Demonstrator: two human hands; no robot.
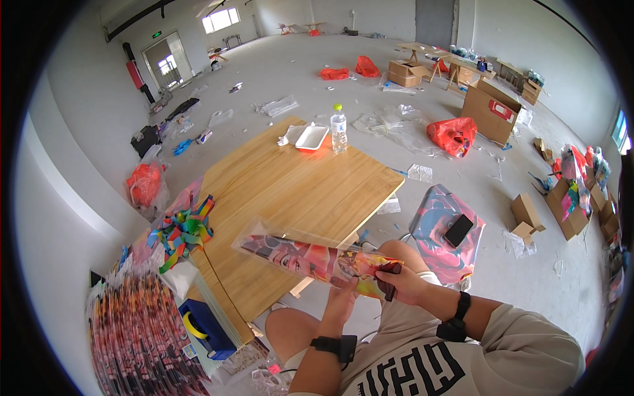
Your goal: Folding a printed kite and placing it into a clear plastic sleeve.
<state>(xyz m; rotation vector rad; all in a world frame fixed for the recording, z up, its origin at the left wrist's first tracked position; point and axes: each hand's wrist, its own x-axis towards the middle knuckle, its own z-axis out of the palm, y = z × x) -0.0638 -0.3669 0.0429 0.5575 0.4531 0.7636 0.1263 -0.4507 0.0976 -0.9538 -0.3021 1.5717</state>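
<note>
A long, flat, colourfully printed bundle [300, 256] in a clear plastic sleeve lies across my lap, its far left end over the table's near edge. My left hand [341, 300] pinches its lower edge near the right end. At that end my right hand [411, 285] is closed on a dark red-brown flat piece [389, 280]; I cannot tell whether this is part of the bundle. The wooden table [284, 178] stands in front of me. On its left edge lies a heap of rainbow ribbons [181, 231].
A tall pile of similar printed bundles [135, 330] stands at the left, beside a blue box [206, 330]. On the table are a water bottle [339, 132] and a white tray [312, 137]. A phone [459, 230] lies on a printed stool [442, 247]. Cardboard boxes [489, 109] stand beyond.
</note>
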